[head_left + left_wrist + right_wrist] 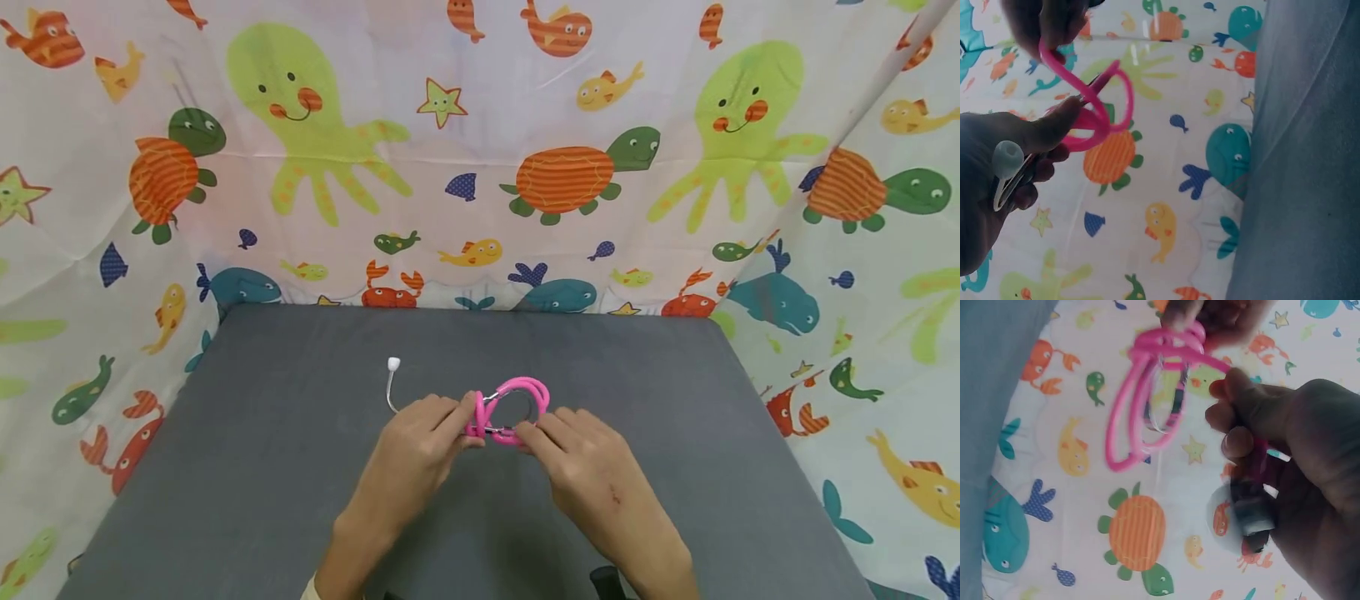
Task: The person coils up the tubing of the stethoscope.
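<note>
Over the middle of the grey table (300,467), a pink stethoscope (517,400) coiled into loops was held up between both hands, the left hand (420,442) pinching the tubing and metal earpiece arm, the right hand (585,467) curled round the tubing and, apparently, the chest piece. The coils were best kept even and pinched firmly at their crossing. Its loop was pointed away toward the sea-creature curtain (480,167), the white eartip (393,363) left.

— What's around the work there?
— A grey table top (262,467) fills the lower middle of the frame.
— And behind it?
— A white curtain (480,208) printed with sea creatures: green octopuses, orange turtles, teal whales, yellow fish. It hangs across the top and down both sides.
</note>
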{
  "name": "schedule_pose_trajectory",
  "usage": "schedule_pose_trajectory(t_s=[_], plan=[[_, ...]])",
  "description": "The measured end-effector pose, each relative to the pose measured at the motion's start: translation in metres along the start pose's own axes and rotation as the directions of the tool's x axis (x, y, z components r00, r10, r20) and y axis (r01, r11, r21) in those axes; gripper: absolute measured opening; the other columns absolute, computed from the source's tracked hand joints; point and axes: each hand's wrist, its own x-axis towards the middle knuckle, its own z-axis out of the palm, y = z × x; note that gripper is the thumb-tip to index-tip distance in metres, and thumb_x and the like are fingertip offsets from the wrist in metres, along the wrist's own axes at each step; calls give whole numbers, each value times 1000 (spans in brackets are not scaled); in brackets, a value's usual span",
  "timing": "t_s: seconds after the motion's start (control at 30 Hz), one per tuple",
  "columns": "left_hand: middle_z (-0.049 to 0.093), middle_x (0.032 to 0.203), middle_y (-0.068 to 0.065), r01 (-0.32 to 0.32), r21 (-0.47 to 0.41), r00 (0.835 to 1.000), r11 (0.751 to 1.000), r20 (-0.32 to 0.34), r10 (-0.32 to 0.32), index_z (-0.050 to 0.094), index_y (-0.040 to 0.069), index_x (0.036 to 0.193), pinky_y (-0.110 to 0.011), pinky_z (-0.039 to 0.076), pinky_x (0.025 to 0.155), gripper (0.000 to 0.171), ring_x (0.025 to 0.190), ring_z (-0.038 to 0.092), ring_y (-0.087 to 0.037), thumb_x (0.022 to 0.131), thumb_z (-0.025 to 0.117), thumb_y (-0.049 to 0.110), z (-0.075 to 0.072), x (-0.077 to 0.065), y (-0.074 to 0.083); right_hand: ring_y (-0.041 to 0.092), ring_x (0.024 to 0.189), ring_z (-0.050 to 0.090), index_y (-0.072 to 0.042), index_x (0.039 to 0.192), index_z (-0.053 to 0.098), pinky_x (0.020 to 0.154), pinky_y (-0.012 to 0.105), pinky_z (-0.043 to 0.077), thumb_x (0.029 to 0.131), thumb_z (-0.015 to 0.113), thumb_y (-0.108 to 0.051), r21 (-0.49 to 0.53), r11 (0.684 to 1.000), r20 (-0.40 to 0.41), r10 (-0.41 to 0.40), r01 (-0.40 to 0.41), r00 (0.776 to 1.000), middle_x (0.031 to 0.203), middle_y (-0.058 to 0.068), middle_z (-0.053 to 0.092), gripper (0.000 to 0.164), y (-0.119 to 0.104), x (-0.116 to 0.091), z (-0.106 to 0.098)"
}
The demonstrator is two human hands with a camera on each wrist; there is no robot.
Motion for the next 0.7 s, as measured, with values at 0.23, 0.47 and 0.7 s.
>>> schedule_pose_trajectory(t_s=[0.23, 0.47, 0.7], plan=[[68, 85, 5, -96, -194, 981, 976, 148, 126, 78, 10, 116, -13, 49, 71, 48, 75, 59, -5, 77, 86, 36, -4, -3, 2, 13, 81, 59, -19, 90, 80, 85, 41, 45, 73, 95, -23, 89, 991, -85, -89, 96, 992, 80, -7, 71, 24, 19, 16, 5], [69, 85, 7, -157, -458, 962, 875, 130, 241, 76, 9, 120, -5, 44, 73, 44, 74, 57, -3, 84, 83, 33, -7, -7, -5, 7, 85, 59, -24, 86, 78, 91, 39, 44, 89, 80, -35, 327, 936, -89, -108, 131, 990, 80, -11, 68, 11, 38, 16, 17], [69, 86, 6, -118, -548, 963, 828, 140, 229, 74, 7, 124, -4, 43, 70, 46, 74, 56, -3, 86, 82, 31, -15, -7, -12, 8, 85, 59, -22, 89, 80, 93, 39, 40, 95, 71, -44, 441, 891, -154, -46, 111, 987, 82, -9, 71, 24, 45, 16, 25]])
